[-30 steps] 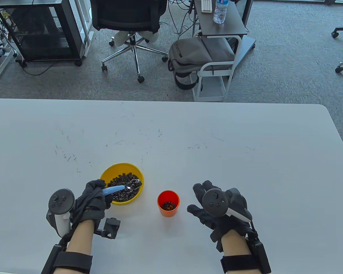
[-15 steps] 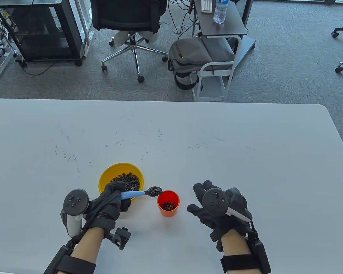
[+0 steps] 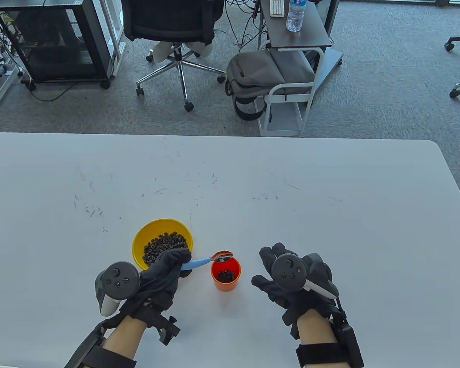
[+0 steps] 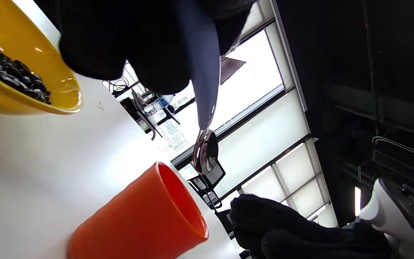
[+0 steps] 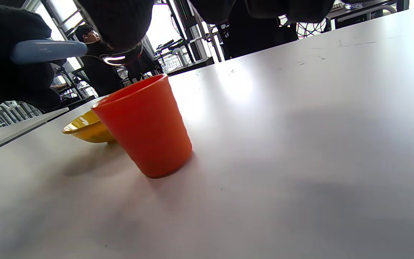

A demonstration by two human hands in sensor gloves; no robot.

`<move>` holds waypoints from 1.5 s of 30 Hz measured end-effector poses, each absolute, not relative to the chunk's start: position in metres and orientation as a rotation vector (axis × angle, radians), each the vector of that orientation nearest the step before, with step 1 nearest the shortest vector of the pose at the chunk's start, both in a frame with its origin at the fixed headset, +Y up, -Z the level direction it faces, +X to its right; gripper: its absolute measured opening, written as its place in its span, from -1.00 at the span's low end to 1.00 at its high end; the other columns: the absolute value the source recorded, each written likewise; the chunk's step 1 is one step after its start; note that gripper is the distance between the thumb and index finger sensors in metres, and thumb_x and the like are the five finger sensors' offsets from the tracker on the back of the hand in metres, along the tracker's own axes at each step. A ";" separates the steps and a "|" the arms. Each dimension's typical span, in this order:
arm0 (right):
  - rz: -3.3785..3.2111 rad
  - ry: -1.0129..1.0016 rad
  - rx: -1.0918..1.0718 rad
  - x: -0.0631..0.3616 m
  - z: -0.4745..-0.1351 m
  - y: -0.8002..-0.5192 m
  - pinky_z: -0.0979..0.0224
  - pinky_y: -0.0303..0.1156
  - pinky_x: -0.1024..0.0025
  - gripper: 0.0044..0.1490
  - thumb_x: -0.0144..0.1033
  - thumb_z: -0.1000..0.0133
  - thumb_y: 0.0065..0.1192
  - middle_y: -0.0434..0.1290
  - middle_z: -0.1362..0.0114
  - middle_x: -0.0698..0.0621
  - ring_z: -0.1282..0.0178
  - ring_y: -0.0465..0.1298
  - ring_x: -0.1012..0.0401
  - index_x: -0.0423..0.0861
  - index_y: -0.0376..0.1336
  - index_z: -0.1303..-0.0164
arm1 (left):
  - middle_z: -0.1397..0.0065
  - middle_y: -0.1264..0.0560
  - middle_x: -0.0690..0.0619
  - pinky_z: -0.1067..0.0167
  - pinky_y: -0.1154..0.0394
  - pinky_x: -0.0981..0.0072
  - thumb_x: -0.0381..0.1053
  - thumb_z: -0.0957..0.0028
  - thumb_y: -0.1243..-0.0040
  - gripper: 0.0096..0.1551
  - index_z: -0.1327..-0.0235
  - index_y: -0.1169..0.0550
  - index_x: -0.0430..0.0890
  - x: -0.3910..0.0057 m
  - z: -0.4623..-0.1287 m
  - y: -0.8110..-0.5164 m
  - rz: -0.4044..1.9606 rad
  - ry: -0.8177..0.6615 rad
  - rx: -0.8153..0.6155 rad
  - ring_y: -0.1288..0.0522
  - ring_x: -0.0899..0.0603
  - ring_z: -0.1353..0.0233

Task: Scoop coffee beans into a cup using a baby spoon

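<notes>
spoon (image 3: 211, 260): blue handle, shiny bowl tipped over the cup's 11 o'clock rim, no beans seen in it
left hand (image 3: 165, 272): fingers wrapped around the spoon handle
cup (image 3: 225, 273): orange, upright on the table (image 3: 329, 184), beans at its bottom
bowl (image 3: 153, 230): yellow, at 10 o'clock of the cup, holding coffee beans (image 3: 163, 245)
right hand (image 3: 295, 280): at 3 o'clock of the cup, fingers spread, holding nothing

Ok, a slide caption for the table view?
Left hand tips the spoon over the orange cup beside the yellow bean bowl; right hand rests on the table.
</notes>
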State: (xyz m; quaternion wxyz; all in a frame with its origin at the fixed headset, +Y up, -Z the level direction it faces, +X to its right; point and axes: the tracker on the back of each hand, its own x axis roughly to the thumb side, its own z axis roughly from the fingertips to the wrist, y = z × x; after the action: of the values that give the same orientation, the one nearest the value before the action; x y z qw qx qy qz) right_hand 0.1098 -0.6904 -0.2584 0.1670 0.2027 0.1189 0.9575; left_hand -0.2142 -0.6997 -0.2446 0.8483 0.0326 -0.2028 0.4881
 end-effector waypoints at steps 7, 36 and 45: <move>2.724 0.337 0.580 0.110 -0.259 -0.690 -0.42 0.08 -0.47 0.00 0.15 -0.28 0.06 -0.05 -0.64 -0.55 -0.47 0.08 -0.49 -0.32 -0.06 -0.65 | -0.42 -0.34 -0.41 -0.19 -0.54 -0.25 -0.29 -0.26 0.04 -0.55 -0.41 -0.42 -0.28 -0.243 -0.245 -0.689 0.946 -0.308 0.278 -0.60 -0.34 -0.19; 2.726 0.344 0.590 0.108 -0.258 -0.692 -0.42 0.08 -0.47 0.00 0.15 -0.28 0.06 -0.05 -0.64 -0.55 -0.48 0.08 -0.49 -0.32 -0.06 -0.65 | -0.26 -0.41 -0.49 0.01 -0.57 -0.23 -0.30 -0.25 0.04 -0.54 -0.39 -0.42 -0.38 -0.289 -0.265 -0.736 0.712 0.155 0.110 -0.63 -0.32 0.02; 2.729 0.353 0.591 0.107 -0.258 -0.692 -0.42 0.08 -0.47 0.00 0.15 -0.28 0.06 -0.05 -0.64 -0.55 -0.47 0.08 -0.49 -0.32 -0.06 -0.65 | -0.28 -0.42 -0.49 0.01 -0.56 -0.23 -0.29 -0.26 0.04 -0.53 -0.40 -0.42 -0.38 -0.289 -0.267 -0.743 0.610 0.160 0.035 -0.62 -0.32 0.02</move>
State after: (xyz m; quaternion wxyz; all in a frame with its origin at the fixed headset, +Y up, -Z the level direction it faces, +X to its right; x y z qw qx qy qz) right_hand 0.1072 -0.6925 -0.2584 0.1631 0.2071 0.1236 0.9567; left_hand -0.2895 -0.7425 -0.2668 0.9505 0.0172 0.0789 0.3001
